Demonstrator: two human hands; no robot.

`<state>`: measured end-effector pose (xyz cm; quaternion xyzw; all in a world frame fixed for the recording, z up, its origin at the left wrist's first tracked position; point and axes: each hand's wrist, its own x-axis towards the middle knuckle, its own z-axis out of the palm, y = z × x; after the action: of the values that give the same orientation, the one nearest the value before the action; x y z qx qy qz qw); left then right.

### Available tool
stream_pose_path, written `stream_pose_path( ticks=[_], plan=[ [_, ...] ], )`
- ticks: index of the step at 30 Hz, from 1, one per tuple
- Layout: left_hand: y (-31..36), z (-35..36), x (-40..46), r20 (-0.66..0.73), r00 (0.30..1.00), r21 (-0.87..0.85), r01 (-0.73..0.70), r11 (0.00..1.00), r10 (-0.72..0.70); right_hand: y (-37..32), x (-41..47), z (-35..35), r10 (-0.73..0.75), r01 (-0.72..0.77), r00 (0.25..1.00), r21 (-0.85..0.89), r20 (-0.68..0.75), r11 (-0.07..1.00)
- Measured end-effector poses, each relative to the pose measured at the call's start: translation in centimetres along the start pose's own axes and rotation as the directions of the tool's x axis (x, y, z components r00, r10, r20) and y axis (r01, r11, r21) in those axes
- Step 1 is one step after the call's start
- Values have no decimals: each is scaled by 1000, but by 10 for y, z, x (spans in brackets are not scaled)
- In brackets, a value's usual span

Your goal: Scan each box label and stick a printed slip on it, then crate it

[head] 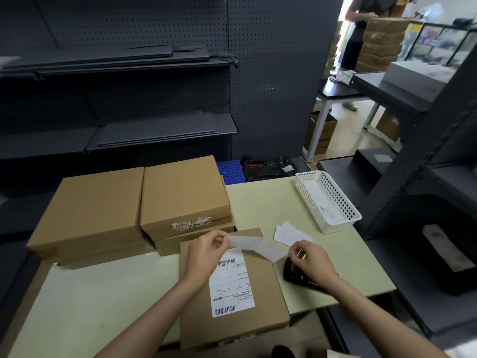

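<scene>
A flat cardboard box (263,301) lies on the pale green table (103,301) in front of me, its white barcode label (231,282) facing up. Above the box's far end I hold a white printed slip (258,245) stretched between both hands. My left hand (206,254) pinches its left end. My right hand (309,259) pinches its right end. Under my right hand lies a black handheld scanner (296,276) on the table.
Two stacks of cardboard boxes (134,205) stand at the table's far left. A white mesh basket (327,200) sits at the far right, with loose white slips (290,233) before it. A blue crate (231,171) shows behind the table. Dark shelving surrounds me; a person stands far back right.
</scene>
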<state>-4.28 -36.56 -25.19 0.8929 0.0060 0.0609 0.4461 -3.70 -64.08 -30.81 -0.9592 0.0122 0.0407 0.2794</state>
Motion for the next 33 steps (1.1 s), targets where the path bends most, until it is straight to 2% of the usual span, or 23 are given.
stream_pose_path(
  ticks=[4,8,12,17,21,26,33],
  plan=[
    [11,7,1,-34,999,-36,-6,999,5,23,-1,-12,78,-79,997,-29,-13,996],
    [17,24,9,0,1000,-106,13,994,-13,49,-1,-26,132,-132,991,-25,-9,991],
    [22,40,19,16,1000,-88,2,996,-1,54,7,-42,123,-122,990,25,-66,992],
    [37,67,33,39,996,-130,79,988,-74,58,23,-73,69,-49,974,93,-216,994],
    [49,89,47,56,994,-168,106,980,-98,69,43,-98,58,-27,961,119,-270,993],
    [63,106,56,65,995,-176,92,980,-82,86,74,-120,60,-29,956,111,-287,993],
    [63,119,67,18,985,-194,174,965,-174,113,120,-126,83,-68,973,75,-217,995]
  ],
)
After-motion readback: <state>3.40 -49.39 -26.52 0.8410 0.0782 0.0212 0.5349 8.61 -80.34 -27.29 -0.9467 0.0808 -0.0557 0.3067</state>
